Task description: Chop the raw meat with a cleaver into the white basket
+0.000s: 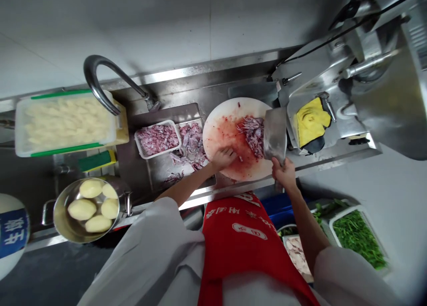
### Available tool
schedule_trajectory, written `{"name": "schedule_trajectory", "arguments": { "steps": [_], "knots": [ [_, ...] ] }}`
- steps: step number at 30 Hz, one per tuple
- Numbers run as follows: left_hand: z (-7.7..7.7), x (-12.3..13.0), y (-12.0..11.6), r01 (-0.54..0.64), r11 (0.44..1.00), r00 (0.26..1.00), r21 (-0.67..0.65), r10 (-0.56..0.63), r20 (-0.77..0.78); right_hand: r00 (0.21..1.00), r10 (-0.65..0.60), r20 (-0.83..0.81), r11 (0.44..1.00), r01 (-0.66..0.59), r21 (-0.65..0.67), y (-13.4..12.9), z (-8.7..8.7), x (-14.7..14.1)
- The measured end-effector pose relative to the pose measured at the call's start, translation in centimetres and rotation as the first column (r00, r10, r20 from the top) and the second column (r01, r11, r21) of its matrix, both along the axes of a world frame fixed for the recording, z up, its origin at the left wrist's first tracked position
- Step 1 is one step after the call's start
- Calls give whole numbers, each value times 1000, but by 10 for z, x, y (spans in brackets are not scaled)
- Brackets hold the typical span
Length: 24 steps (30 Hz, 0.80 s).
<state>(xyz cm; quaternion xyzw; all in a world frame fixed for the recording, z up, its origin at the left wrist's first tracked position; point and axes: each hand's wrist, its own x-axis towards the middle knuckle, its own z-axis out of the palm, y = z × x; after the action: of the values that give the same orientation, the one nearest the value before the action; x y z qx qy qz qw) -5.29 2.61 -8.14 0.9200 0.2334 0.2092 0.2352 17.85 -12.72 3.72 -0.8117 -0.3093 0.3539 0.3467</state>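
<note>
While the right hand [284, 173] is gripping it: the cleaver [275, 132] is standing just beside the purplish meat [255, 136].
Left hand [224, 158]: fingers are resting half-curled over the board's lower left; whether they are pinching anything, I cannot tell.
Edge: good cutting is probably depending on tucked-back left fingertips.
Board [215, 114]: the meat is lying on its right half.
White basket [178, 134]: more meat [192, 141] is lying inside and beside it.
</note>
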Motion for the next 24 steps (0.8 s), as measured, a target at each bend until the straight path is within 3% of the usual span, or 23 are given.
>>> {"name": "schedule_trajectory", "arguments": {
  "steps": [2,4,7,10,12,14,16,18,20,22,24],
  "knots": [
    [2,-5,-1,-13,1000,1000,-14,13,2,998,-62,28,998,63,-27,-21,1,6],
    [8,-4,-5,-20,999,994,-50,15,-106,993,-83,78,994,89,-69,-36,2,10],
    [23,12,-20,-3,991,936,-132,-43,-350,988,-119,100,984,130,-119,-48,3,9],
    [35,32,-34,0,978,893,-207,-93,-440,984,-123,127,980,141,-142,-54,1,8],
    [38,32,-31,-70,964,899,-256,-50,-435,972,-76,221,980,114,-164,-56,1,12],
    [38,9,-15,-234,922,927,-308,116,-358,935,-3,354,975,81,-206,-56,1,19],
    [35,-37,13,-442,829,894,-342,372,-251,868,87,490,964,51,-261,-52,4,29],
    [32,-99,48,-627,714,779,-312,586,-223,781,203,591,938,17,-345,-44,7,39],
    [27,-163,85,-846,454,514,-280,836,-195,706,315,634,897,-3,-442,-34,10,46],
    [20,-216,122,-924,283,337,-258,920,-198,663,386,641,860,-9,-509,-22,14,49],
    [10,-252,153,-939,233,298,-253,919,-260,634,428,644,843,-23,-537,-11,19,50]
  ]
}}
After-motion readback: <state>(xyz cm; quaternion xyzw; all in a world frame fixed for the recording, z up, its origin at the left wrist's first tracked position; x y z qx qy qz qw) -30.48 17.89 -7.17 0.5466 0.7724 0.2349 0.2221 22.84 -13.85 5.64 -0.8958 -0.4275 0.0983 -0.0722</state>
